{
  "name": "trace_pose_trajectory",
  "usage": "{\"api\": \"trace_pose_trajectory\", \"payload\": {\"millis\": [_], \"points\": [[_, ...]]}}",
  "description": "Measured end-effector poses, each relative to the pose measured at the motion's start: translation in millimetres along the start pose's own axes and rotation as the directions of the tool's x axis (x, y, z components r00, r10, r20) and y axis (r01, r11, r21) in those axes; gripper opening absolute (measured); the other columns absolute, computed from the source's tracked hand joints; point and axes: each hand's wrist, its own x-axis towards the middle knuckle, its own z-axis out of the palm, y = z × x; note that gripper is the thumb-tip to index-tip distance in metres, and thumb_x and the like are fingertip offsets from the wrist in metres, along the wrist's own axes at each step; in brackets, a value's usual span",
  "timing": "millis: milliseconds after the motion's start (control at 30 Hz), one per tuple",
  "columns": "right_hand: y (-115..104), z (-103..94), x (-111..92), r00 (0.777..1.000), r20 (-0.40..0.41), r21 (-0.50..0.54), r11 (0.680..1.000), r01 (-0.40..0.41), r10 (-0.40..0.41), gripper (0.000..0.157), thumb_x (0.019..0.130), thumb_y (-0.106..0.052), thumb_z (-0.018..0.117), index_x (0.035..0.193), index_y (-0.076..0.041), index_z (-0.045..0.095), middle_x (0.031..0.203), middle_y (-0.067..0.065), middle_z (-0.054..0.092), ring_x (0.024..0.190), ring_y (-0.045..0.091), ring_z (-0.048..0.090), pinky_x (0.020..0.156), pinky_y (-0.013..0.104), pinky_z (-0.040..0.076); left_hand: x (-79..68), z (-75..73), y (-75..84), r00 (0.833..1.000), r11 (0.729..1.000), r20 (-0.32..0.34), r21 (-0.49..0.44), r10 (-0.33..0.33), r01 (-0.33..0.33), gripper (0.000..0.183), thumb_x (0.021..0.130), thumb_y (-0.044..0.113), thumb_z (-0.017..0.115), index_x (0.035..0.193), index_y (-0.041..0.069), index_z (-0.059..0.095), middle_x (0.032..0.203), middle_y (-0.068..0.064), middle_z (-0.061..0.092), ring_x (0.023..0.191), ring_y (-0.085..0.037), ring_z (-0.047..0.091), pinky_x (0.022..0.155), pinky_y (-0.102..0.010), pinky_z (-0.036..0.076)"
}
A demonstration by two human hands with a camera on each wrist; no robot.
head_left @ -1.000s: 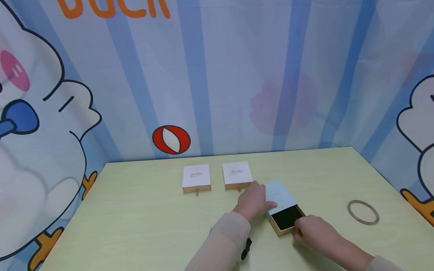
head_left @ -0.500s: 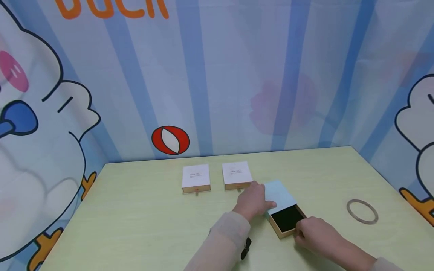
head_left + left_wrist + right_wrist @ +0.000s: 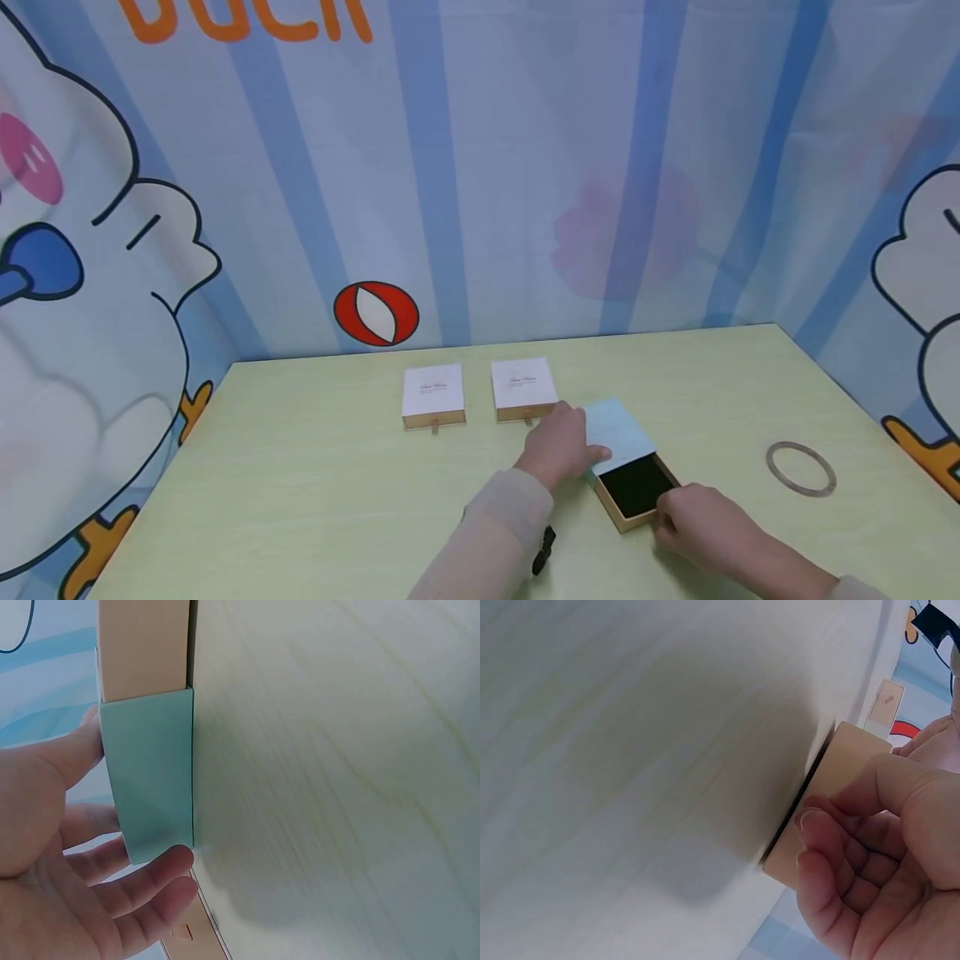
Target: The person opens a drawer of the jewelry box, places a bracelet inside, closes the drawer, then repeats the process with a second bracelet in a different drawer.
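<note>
A light blue sliding gift box (image 3: pixel 617 429) lies at an angle on the table with its tan, dark-lined drawer (image 3: pixel 637 486) pulled partly out. My left hand (image 3: pixel 561 450) holds the blue sleeve, thumb on top and fingers bent at its far side and back corner; the left wrist view shows them around the sleeve's end (image 3: pixel 150 776). At the drawer's front, my right hand (image 3: pixel 703 527) is curled, thumb and index finger pinching close against the tan front panel (image 3: pixel 847 761). Whatever tab sits between those fingertips is hidden. Only dark lining shows inside the drawer.
Two white boxes (image 3: pixel 433 393) with tan fronts and small pull tabs stand toward the back of the pale table (image 3: pixel 300 475). A greyish bangle-like ring (image 3: pixel 808 492) lies to the right. Behind the table hangs a printed blue curtain (image 3: pixel 517 167).
My right hand has moved slightly toward the lower right, and the drawer sticks out a little further from the sleeve. The left hand stays on the sleeve.
</note>
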Motion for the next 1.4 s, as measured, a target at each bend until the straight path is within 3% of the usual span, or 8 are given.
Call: {"api": "trace_pose_trajectory", "payload": {"millis": [1400], "points": [[1.3, -1.7, -6.4, 1.0, 0.01, -0.001, 1.0, -0.002, 0.002, 0.016, 0.071, -0.008, 0.067, 0.06, -0.016, 0.06, 0.057, -0.01, 0.052, 0.054, 0.005, 0.04, 0.052, 0.023, 0.038, 5.6, 3.8, -1.0, 1.0, 1.0, 0.006, 0.012, 0.0, 0.0, 0.055, 0.08, 0.049, 0.069, 0.12, 0.012, 0.061, 0.112, -0.002, 0.055, 0.08, -0.012, 0.047, 0.066, -0.026, 0.044]]}}
